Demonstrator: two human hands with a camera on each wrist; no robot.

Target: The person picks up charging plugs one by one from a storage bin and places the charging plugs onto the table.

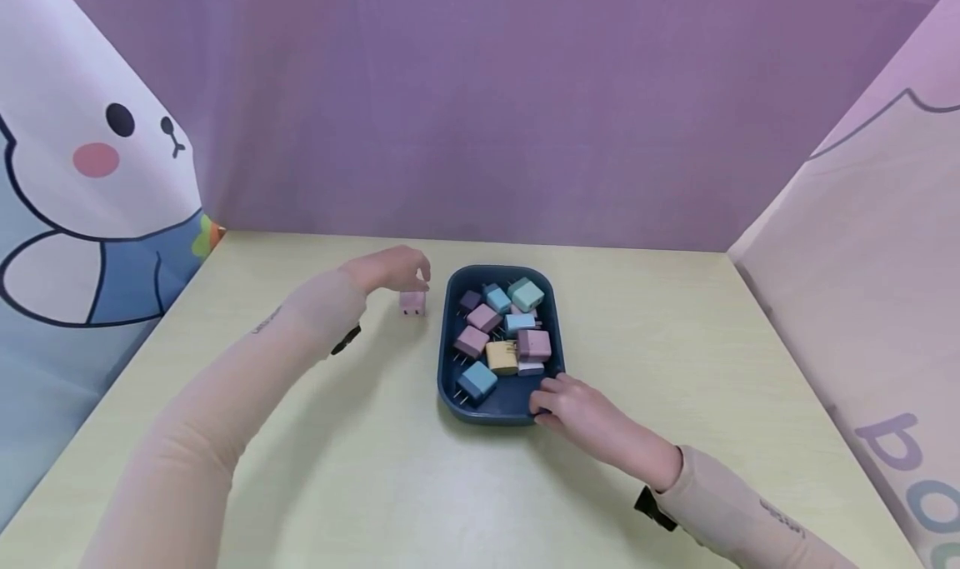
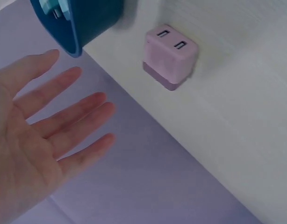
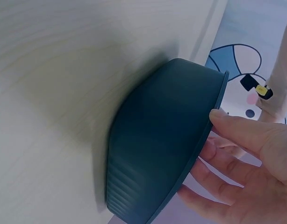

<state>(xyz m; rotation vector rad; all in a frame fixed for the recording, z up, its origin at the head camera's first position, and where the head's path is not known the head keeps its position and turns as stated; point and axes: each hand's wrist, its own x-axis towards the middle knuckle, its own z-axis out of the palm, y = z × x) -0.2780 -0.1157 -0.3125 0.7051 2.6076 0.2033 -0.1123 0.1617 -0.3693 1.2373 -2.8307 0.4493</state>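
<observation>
A pink USB charger (image 1: 412, 303) stands on the table left of a dark blue tray (image 1: 501, 411), its two USB ports showing in the left wrist view. My left hand (image 1: 392, 269) is over and just behind this charger. Seen from the left wrist, the fingers (image 2: 73, 112) are spread, nothing is in them, and a gap parts them from the charger. At the tray's near right corner my right hand (image 1: 581, 411) grips the rim between thumb and fingers (image 3: 218, 184). Inside the tray lie several plug chargers, among them a blue one (image 1: 477, 381) and a yellow one (image 1: 502, 357).
The pale wooden table (image 1: 660, 336) reaches back to a purple cloth (image 1: 480, 119). Printed cloth walls stand on both sides, with a cartoon rabbit (image 1: 97, 127) on the left. More of the tray's load is a mint green charger (image 1: 527, 294) and a mauve one (image 1: 534, 346).
</observation>
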